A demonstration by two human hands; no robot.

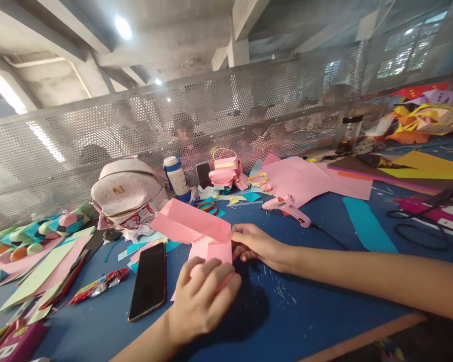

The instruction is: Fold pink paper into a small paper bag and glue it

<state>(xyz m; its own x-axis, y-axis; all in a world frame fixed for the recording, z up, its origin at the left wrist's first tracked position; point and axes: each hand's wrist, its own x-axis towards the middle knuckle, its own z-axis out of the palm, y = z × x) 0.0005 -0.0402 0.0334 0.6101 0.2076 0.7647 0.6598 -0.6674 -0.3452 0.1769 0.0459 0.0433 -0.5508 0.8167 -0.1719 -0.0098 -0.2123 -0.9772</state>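
A folded pink paper piece [196,221] is held above the blue table, its long folded strip slanting up to the left. My left hand [207,296] curls over the lower part of the paper, knuckles toward me, its fingertips partly hidden. At the right edge of the same paper, my right hand [254,246] pinches it between thumb and fingers. A black smartphone [148,281] lies to the left of my left hand. Beyond my right hand rests a pink glue gun [287,208] with a dark cord.
A pale pink backpack [130,188], a bottle [176,178] and a stack of folded pink paper [226,171] stand along a perforated metal screen [60,151]. Pink sheets [298,176], a blue strip [368,223], a snack wrapper [98,286] and scissors [208,207] lie around. People sit behind the screen.
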